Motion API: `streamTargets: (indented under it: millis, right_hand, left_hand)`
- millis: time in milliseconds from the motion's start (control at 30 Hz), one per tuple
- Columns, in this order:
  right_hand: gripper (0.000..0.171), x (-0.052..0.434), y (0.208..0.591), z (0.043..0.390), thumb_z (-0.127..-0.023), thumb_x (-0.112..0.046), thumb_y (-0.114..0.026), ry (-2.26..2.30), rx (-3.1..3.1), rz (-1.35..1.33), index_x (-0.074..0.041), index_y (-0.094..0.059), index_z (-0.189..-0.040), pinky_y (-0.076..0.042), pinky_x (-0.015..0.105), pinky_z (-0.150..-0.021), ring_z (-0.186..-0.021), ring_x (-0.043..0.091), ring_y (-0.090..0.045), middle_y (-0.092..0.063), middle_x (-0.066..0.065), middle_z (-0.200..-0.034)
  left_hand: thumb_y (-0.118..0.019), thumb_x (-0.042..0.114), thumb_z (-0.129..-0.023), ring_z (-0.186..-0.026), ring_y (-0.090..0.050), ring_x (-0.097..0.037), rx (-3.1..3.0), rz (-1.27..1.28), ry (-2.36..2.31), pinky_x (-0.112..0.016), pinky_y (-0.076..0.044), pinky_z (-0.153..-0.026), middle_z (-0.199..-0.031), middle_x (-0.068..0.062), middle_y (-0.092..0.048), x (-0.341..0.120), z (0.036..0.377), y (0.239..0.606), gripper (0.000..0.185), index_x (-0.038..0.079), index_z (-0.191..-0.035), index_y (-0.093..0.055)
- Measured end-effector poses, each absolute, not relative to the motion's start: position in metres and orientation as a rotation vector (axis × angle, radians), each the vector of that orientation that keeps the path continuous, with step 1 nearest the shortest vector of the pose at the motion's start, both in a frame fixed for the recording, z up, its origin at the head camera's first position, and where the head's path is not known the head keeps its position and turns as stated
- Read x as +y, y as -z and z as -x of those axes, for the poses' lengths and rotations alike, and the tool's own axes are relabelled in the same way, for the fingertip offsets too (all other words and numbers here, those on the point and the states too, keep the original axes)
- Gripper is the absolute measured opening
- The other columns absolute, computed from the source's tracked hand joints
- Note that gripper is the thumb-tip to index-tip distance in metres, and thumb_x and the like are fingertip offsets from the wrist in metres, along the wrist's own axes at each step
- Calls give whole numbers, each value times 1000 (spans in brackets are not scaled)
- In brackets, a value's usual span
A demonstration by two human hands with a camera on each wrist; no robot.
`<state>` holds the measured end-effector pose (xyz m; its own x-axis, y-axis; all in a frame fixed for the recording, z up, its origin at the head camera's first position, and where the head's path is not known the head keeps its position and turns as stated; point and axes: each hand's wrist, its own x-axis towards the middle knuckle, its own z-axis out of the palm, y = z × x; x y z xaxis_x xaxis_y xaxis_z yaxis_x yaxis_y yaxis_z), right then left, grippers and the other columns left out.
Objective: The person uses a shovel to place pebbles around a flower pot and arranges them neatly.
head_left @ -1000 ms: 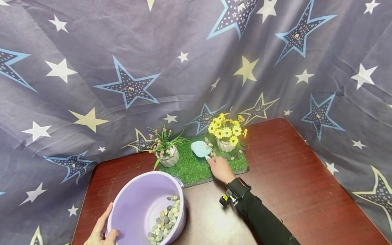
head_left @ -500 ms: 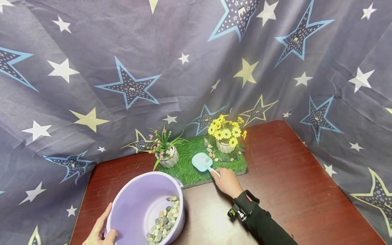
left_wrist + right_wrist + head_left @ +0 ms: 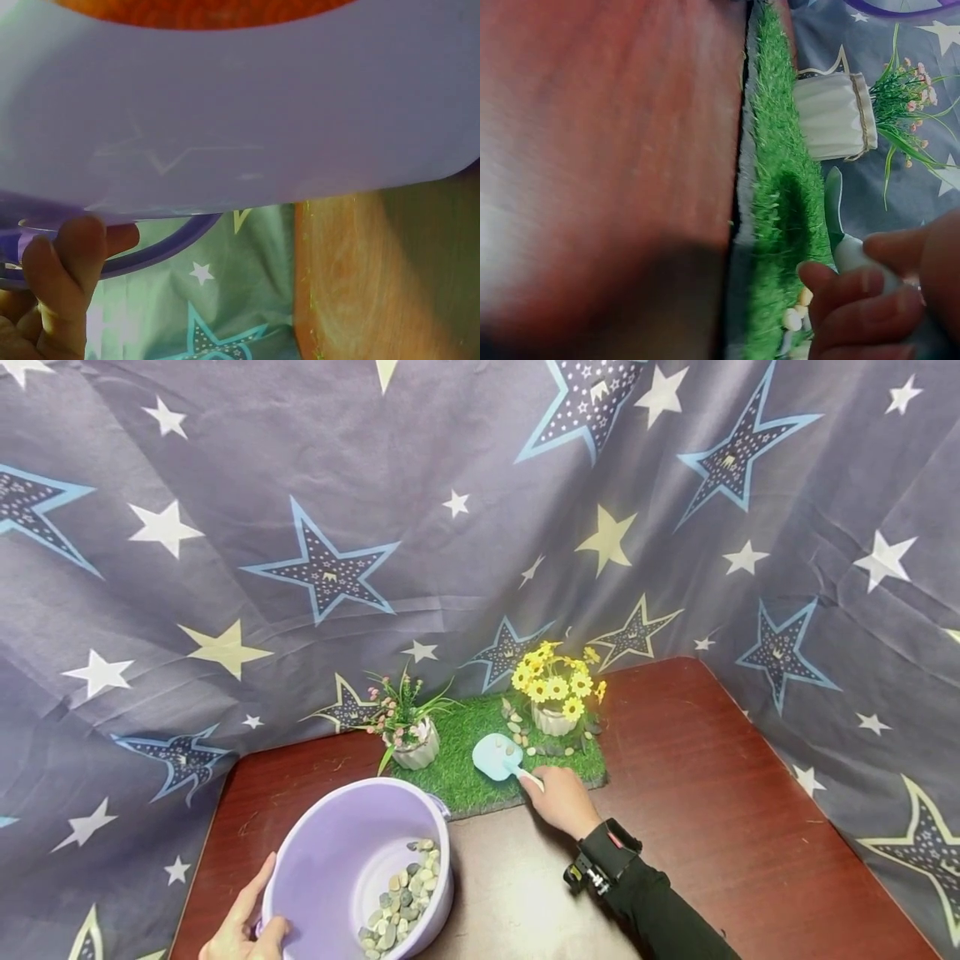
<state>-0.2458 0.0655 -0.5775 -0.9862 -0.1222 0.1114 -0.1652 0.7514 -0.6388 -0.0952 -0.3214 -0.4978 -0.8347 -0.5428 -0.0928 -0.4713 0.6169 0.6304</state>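
Observation:
My right hand grips the white handle of a small light-blue toy shovel. A couple of pebbles lie on its blade, which is over the green turf mat. In the right wrist view the blade shows edge-on, just above the grass, with my fingers curled round the handle. My left hand holds the rim of a lilac bucket at its left side, tipping it toward me. Grey and cream pebbles rest inside it. The left wrist view shows the bucket's outer wall.
A white pot with pink flowers stands at the mat's left end. Near its right end is a white pot with yellow flowers, bordered by more pebbles. Around the mat lies the reddish wooden table, backed by a starry curtain.
My right hand has drawn the shovel back from the pebbles beside the yellow flowers, toward me, with a couple of pebbles on it. The left hand and bucket stay put.

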Motion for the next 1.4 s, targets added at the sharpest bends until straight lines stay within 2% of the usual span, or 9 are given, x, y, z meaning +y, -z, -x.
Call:
streamTargets:
  millis: [233,400,667,800,933,1033,1167,1267,1400]
  right_hand:
    - [28,40,563,287,-100,-26,-61,-964,-2897,-214,-9,-64,-78,-40,35,-54,-55,21,-51,-56,6,-64]
    - [25,22,565,308,-100,-21,-63,-908,-2878,-157,-6,-65,-80,-36,35,-53,-55,23,-51,-57,9,-65]
    - [22,-3,569,315,-96,-16,-64,-857,-2774,-48,1,-69,-82,-53,49,-58,-66,39,-66,-66,19,-73]
    - [18,-15,574,314,-91,-14,-62,-686,-2761,-45,2,-69,-86,-55,48,-60,-66,37,-68,-68,19,-73]
    - [13,-24,572,311,-85,-11,-66,-536,-2733,-79,1,-69,-88,-54,46,-61,-66,35,-69,-70,18,-74]
    - [21,-28,566,309,-81,-12,-73,-451,-2732,-98,3,-71,-96,-55,44,-62,-67,33,-69,-72,17,-79]
    - [47,-32,563,306,-77,-19,-81,-318,-2742,-127,6,-70,-115,-57,40,-63,-67,29,-69,-73,17,-88]
    - [60,-34,565,305,-74,-22,-86,-237,-2713,-140,8,-68,-123,-56,38,-62,-65,27,-69,-73,17,-94]
    - [60,-34,569,304,-72,-18,-86,-189,-2622,-156,8,-67,-122,-54,37,-56,-58,25,-66,-71,16,-93]
  left_hand:
    - [-63,2,-80,-65,-62,-9,-2681,-831,997,-17,-44,-52,-125,-24,-68,-328,87,495,78,25,-153,-52]
    - [-63,3,-78,-62,-61,-11,-2654,-889,1029,-21,-44,-51,-122,-21,-71,-326,86,495,79,29,-152,-54]
    - [-63,1,-77,-63,-62,-10,-2614,-907,1045,-20,-44,-51,-124,-18,-69,-321,86,493,80,31,-150,-56]
    - [-63,-1,-75,-62,-61,-5,-2574,-889,1051,-16,-44,-52,-121,-16,-70,-319,85,494,80,33,-147,-59]
    - [-64,-1,-74,-62,-60,-5,-2568,-880,1038,-16,-44,-52,-120,-16,-71,-320,84,496,80,33,-147,-60]
    - [-63,0,-75,-63,-60,-5,-2572,-879,1038,-16,-44,-52,-121,-17,-71,-321,84,496,80,32,-147,-59]
    - [-63,0,-75,-63,-60,-6,-2584,-881,1040,-17,-44,-52,-121,-18,-72,-322,85,497,80,31,-148,-58]
    - [-62,-1,-75,-62,-61,-7,-2580,-884,1050,-19,-45,-51,-120,-19,-72,-322,84,497,80,30,-148,-58]
    - [-63,-2,-74,-61,-60,-6,-2549,-882,1074,-18,-46,-51,-119,-18,-72,-320,84,498,81,32,-147,-60]
